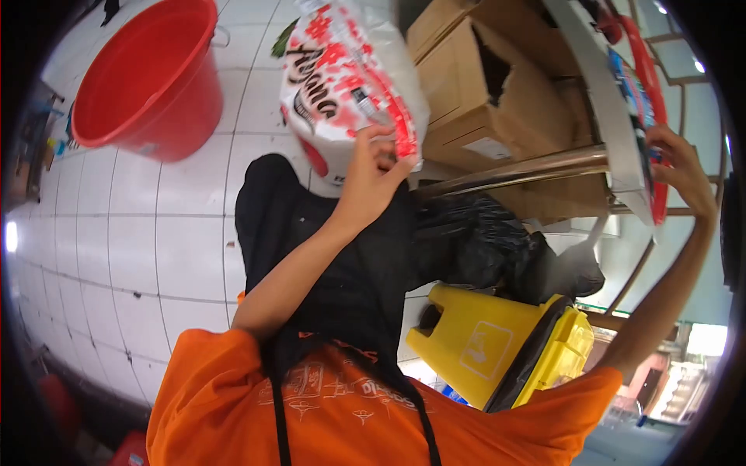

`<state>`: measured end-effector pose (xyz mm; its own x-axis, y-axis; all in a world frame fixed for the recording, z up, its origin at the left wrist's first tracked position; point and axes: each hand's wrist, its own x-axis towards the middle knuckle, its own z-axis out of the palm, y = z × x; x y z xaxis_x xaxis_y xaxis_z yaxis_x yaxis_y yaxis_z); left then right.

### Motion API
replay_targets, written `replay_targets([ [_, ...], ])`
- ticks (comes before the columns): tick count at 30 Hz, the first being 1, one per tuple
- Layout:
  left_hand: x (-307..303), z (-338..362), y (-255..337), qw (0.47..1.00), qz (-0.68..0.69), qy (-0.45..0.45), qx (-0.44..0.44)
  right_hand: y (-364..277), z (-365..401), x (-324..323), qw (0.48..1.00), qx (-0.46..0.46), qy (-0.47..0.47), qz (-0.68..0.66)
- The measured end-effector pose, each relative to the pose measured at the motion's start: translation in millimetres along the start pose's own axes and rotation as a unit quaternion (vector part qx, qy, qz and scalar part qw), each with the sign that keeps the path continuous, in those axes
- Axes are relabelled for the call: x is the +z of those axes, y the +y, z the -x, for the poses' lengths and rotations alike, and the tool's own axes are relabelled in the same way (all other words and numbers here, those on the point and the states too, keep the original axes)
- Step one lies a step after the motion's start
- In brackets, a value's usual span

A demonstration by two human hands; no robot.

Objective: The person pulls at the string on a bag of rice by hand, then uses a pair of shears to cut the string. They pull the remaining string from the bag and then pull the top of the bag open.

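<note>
The left hand point(371, 167) is raised and grips a sealed red-and-white printed packet point(350, 78) by its lower edge, so its bulk stands above the fingers. The right hand point(684, 167) curls over the rim of a grey tabletop point(602, 101), apparently for support. Between the hands sit torn cardboard boxes point(474, 93), their contents hidden. Below them is a yellow bin point(482, 349) lined with black plastic. Far left of the left hand, a red bucket point(148, 78) looks empty.
</note>
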<state>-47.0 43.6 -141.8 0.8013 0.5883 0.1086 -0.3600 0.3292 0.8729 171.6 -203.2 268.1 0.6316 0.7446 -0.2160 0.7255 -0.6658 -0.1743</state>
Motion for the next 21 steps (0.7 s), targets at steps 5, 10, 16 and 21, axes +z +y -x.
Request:
replay_targets([
  [5,2.9,-0.4,10.3,0.997,-0.066,-0.013,-0.026,-60.2,35.3,20.6,0.944,-0.041,0.282,0.169],
  [10,2.9,-0.1,3.9,0.997,-0.064,-0.039,0.005,-167.0,6.8,220.6,0.925,-0.115,0.363,-0.001],
  [16,-1.8,1.6,14.3,0.993,-0.109,-0.042,0.022,-142.5,-96.3,324.9,0.963,-0.071,0.210,-0.154],
  [21,-3.3,1.3,11.0,0.993,-0.110,-0.046,0.024,-147.7,-97.4,324.8,0.966,-0.103,0.219,-0.094],
])
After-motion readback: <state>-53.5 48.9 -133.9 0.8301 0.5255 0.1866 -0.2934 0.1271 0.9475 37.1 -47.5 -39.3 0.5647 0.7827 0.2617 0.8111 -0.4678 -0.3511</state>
